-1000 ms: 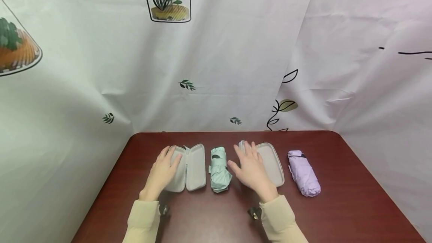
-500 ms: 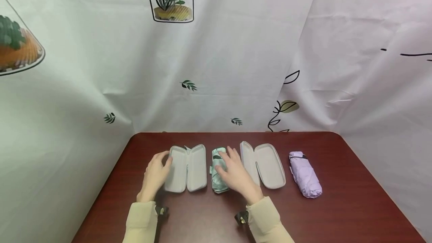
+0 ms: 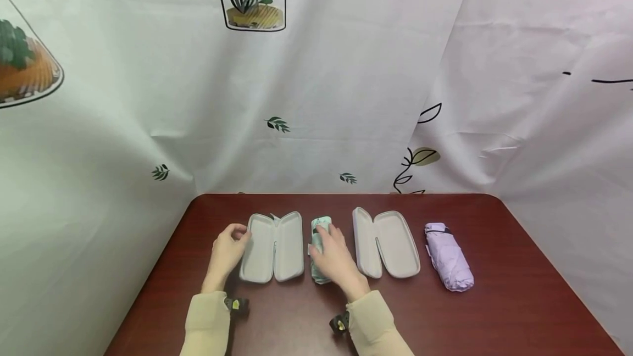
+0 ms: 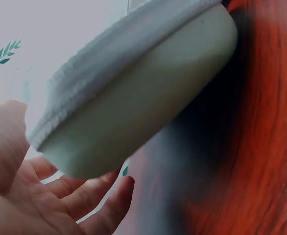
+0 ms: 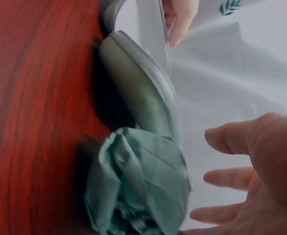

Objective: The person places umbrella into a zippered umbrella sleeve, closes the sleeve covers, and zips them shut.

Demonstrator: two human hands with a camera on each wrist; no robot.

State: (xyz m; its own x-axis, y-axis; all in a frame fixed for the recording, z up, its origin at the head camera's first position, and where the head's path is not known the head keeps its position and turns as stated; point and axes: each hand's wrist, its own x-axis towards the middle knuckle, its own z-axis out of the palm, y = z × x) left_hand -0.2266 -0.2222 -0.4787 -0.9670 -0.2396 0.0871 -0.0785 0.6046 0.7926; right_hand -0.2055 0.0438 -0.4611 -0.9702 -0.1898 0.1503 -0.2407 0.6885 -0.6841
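Note:
A pale zip case [image 3: 288, 246] lies spread open in the head view. My left hand [image 3: 226, 252] is at its left edge, fingers loosely bent, thumb by the rim; whether it touches the case is unclear. The left wrist view has the case's side [image 4: 133, 103] in front of these fingers. To the right, a folded mint-green umbrella [image 3: 321, 221] lies partly hidden under my right hand [image 3: 335, 257]. From the right wrist, the fingers and thumb look spread beside the umbrella's gathered end [image 5: 141, 176], with a gap between thumb and cloth.
A second spread zip case [image 3: 396, 243] lies right of the green umbrella. Farther right is a folded lilac umbrella [image 3: 449, 257]. All rest on a dark red-brown table [image 3: 292, 323], with a printed white cloth [image 3: 316, 98] hanging behind and at the sides.
My right hand has moved left from the right case to over the green umbrella. My left hand has drawn back left, from over the left case to its outer edge.

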